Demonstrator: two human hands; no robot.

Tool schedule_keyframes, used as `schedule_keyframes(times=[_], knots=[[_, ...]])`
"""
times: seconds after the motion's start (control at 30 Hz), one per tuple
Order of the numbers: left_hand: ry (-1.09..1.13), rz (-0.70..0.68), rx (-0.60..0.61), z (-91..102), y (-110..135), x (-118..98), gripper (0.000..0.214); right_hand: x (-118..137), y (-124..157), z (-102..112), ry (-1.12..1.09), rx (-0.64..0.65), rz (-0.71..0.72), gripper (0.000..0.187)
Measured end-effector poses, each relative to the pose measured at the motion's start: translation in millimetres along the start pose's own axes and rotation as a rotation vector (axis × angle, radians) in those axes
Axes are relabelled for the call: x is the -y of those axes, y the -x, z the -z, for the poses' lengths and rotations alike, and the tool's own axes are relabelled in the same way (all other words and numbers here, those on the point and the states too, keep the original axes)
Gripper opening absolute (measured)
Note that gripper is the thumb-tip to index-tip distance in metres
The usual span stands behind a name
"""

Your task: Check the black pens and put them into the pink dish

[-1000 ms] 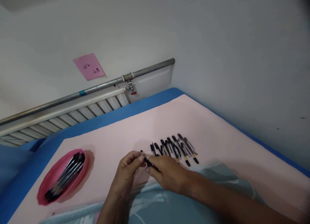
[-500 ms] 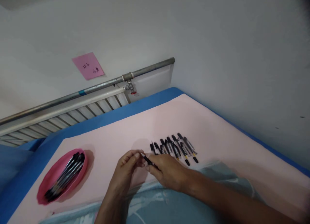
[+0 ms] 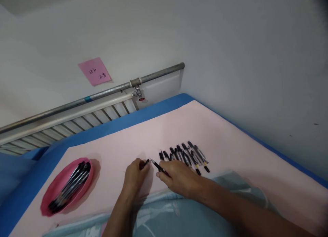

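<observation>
My left hand (image 3: 134, 178) is closed around a small black pen cap (image 3: 145, 163) that pokes out above its fingers. Just to its right, my right hand (image 3: 179, 177) pinches a black pen (image 3: 158, 167) whose bare tip points up and left toward the cap. Cap and pen tip are a short gap apart. Both hands hover over a pink mat (image 3: 230, 151). Right behind my right hand lies a row of several black pens (image 3: 187, 156), side by side. A pink oval tray (image 3: 55, 192) at the left holds several more black pens (image 3: 70, 185).
The pink mat lies on a blue table (image 3: 159, 108) set into a wall corner. A radiator (image 3: 66, 122) and a metal pipe (image 3: 143, 78) run along the back wall, with a pink note (image 3: 94, 71) stuck above. Pale blue-green cloth (image 3: 179, 216) covers the near edge.
The cap has come off the pen: my left hand has drawn left with it and my right hand keeps the pen, its tip now bare.
</observation>
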State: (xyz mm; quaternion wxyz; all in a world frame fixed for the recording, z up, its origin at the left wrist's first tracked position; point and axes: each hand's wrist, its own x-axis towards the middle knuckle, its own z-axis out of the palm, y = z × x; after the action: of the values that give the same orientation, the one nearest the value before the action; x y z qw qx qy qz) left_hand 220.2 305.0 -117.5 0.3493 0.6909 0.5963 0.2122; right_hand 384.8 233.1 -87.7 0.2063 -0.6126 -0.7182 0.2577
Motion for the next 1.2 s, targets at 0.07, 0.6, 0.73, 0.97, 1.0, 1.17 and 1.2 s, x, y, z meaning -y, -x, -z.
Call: schedule_keyframes(times=[0.07,0.6,0.73,0.97,1.0,1.17,1.2], knots=[[0.396,0.086,0.085,4.8,2,-1,0.019,1,0,0,0.002,0.010,0.017,0.022],[1.216,0.213,0.151,11.1,9,-13,0.016,5,2,-2,0.023,0.047,0.101,0.020],[1.186,0.160,0.157,12.5,10,-14,0.017,4,1,-1,0.001,0.072,0.090,0.021],[1.119,0.125,0.176,11.2,11,-14,0.015,0,0,-4,-0.046,0.058,0.078,0.022],[1.135,0.131,0.153,11.2,11,-15,0.016,1,0,-4,-0.038,0.061,0.073,0.023],[1.149,0.131,0.105,12.6,11,-17,0.016,3,1,-3,0.037,0.093,0.062,0.026],[1.139,0.118,0.115,12.8,12,-17,0.015,3,1,-3,0.044,0.095,0.062,0.026]])
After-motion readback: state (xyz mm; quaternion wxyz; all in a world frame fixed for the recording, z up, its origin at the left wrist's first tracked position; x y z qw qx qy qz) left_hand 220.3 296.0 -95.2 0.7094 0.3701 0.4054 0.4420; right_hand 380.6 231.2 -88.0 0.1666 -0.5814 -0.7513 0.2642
